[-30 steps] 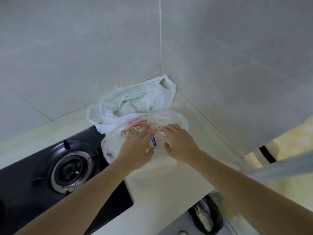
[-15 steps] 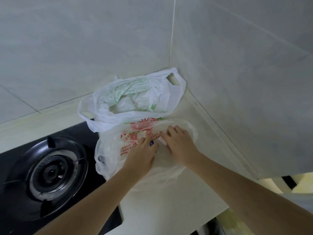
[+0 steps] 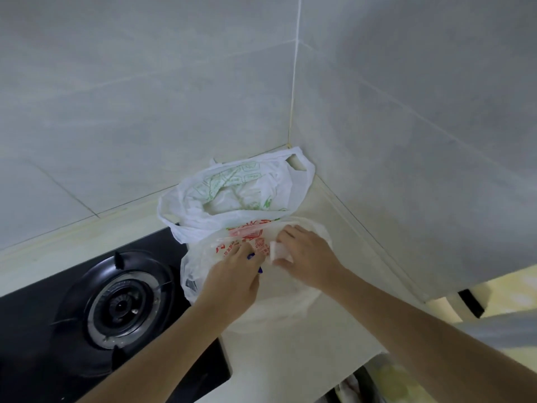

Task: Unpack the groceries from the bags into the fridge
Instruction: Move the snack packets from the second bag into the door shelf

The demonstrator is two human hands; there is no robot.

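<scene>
Hands are working at the red-print bag [image 3: 247, 242] just right of the hob [image 3: 122, 303]: left hand [image 3: 232, 283] curling into thin, slippery film, right hand [image 3: 305, 257] pinching a small white item [image 3: 277, 251], likely light; gripping the item itself is looking safest.

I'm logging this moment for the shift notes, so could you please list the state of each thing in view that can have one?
White plastic bag with green print: mouth open, slumped in the counter corner.
Translucent plastic bag with red print: on the counter, both hands at its mouth.
Left hand: fingers curled on the red-print bag.
Right hand: pinching a small white item.
Black gas burner: no flame visible.
</scene>
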